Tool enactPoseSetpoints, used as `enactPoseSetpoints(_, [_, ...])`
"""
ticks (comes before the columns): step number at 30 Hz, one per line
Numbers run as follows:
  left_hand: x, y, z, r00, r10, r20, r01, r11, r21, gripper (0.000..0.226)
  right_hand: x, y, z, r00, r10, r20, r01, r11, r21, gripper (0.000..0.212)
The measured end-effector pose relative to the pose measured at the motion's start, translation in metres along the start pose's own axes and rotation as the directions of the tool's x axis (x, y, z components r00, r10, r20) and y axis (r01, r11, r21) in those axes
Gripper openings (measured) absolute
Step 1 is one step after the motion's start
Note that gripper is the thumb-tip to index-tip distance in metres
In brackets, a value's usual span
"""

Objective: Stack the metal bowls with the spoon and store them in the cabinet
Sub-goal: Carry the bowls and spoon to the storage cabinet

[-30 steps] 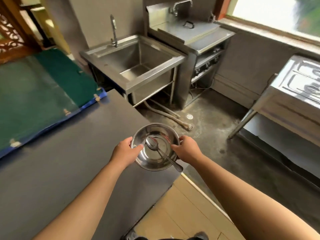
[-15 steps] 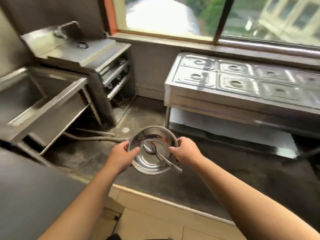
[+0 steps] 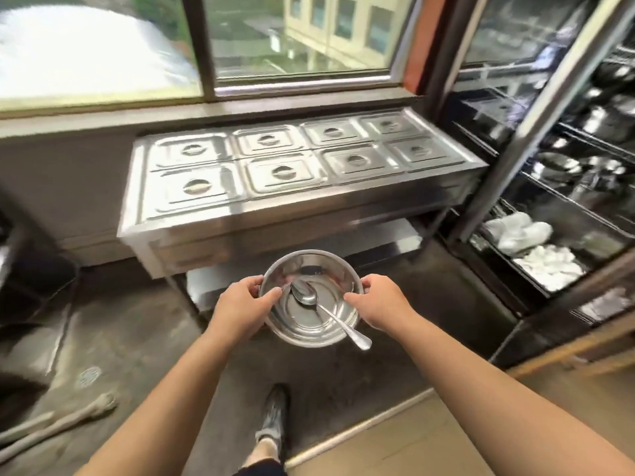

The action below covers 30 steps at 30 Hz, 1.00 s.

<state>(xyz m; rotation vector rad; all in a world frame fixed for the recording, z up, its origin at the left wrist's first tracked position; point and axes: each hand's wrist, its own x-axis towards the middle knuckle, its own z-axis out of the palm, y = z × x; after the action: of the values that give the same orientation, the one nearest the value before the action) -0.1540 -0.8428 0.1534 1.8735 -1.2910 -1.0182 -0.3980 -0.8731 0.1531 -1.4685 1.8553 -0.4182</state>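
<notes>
I hold the stacked metal bowls [image 3: 311, 324] level in front of me, above the dark floor. My left hand [image 3: 242, 305] grips the left rim and my right hand [image 3: 381, 304] grips the right rim. A metal spoon [image 3: 321, 309] lies inside the top bowl, its handle sticking out over the near right edge. At the far right stands the cabinet [image 3: 553, 166], a glass-fronted rack with wire shelves that carry metal dishes and white cloths.
A steel food-warmer counter [image 3: 295, 187] with several lidded pans stands straight ahead under the window. White hoses [image 3: 58, 420] lie on the floor at the lower left. My shoe [image 3: 273, 420] is on the dark floor beside a lighter tiled step.
My view has swung right, away from the sink and dark table, past the warmer counter. The cabinet has come into sight on the right. Both hands keep the same grip on the bowls.
</notes>
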Motion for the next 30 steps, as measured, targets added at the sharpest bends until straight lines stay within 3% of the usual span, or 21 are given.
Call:
enactPoseSetpoints(6, [0.131, 0.074, 0.057, 0.957, 0.149, 0.247, -0.168, 0.984, 0.058, 0.041, 0.081, 0.014, -0.057, 0.962, 0.179, -0.206, -0.170, 0.984, 0.059, 0.016])
enactPoseSetpoints(10, [0.202, 0.132, 0.091, 0.899, 0.223, 0.376, -0.286, 0.951, 0.121, 0.042, 0.120, 0.016, -0.095, 0.898, 0.314, -0.309, -0.281, 0.948, 0.148, 0.021])
enactPoseSetpoints(18, [0.277, 0.229, 0.178, 0.760, 0.350, 0.547, -0.464, 0.882, 0.081, 0.033, 0.162, 0.041, -0.170, 0.750, 0.465, -0.470, -0.346, 0.882, 0.321, 0.022])
enactPoseSetpoints(23, [0.298, 0.282, 0.248, 0.663, 0.356, 0.658, -0.460, 0.888, -0.017, 0.027, 0.181, 0.078, -0.218, 0.693, 0.543, -0.474, -0.338, 0.825, 0.452, 0.027])
enactPoseSetpoints(30, [0.319, 0.363, 0.369, 0.571, 0.360, 0.738, -0.482, 0.874, -0.054, 0.024, 0.227, 0.154, -0.310, 0.643, 0.566, -0.516, -0.324, 0.812, 0.486, 0.025])
